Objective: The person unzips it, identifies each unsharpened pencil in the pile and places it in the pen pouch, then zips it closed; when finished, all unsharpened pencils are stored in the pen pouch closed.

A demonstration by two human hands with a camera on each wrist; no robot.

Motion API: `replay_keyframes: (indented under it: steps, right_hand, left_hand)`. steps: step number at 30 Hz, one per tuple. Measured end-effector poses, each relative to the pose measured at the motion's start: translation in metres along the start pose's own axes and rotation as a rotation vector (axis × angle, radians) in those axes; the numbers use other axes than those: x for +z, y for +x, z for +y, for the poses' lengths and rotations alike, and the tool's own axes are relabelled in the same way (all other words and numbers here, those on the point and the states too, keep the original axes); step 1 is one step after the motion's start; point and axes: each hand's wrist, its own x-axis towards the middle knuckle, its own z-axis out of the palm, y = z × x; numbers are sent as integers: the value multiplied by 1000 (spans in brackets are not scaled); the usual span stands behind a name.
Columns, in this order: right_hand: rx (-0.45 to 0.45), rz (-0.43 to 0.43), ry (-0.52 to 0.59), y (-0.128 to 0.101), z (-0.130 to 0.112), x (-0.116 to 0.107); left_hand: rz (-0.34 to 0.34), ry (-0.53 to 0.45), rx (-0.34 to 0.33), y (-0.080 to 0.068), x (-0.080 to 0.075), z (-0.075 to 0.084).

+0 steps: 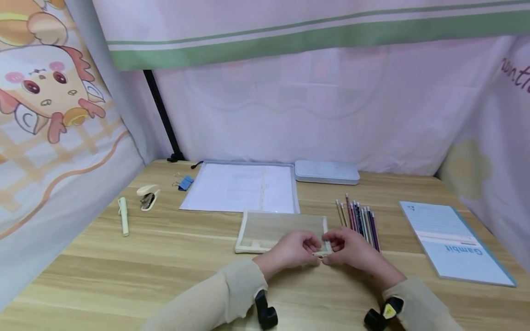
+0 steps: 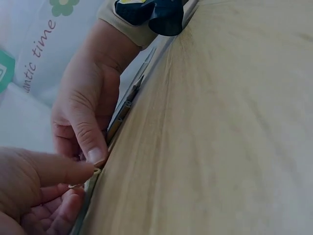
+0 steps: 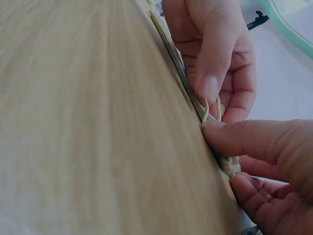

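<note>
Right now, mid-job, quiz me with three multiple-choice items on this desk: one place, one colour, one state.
1. The fanned coloured pencils lie where from the clear mesh zip pouch?
A right B left C on top

2. The capped pen near the small stapler is:
A red B pale green C black

3. The left hand and right hand are:
A flat on the wood B lifting the notebook C pinching at the pouch's zip end

A: the pencils sit right of the pouch.
B: its barrel is pale green.
C: both thumbs and fingertips meet at the pull loop.
</note>
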Motion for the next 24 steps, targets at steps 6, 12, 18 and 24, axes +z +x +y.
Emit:
replay_keyframes:
  steps: [6,12,18,24]
  right_hand:
    - [28,-21,33,1,0,-1]
    - [110,-37,50,4,-3,-5]
    - [164,-39,83,3,-7,-5]
    - [168,-24,89,4,-6,-3]
  left_hand:
    - [53,-77,-13,5,4,-7]
    - [54,-282,-31,-1,-1,-9]
    - [44,-292,-89,-11,-16,-16]
    - [55,-232,-96,-24,-40,-29]
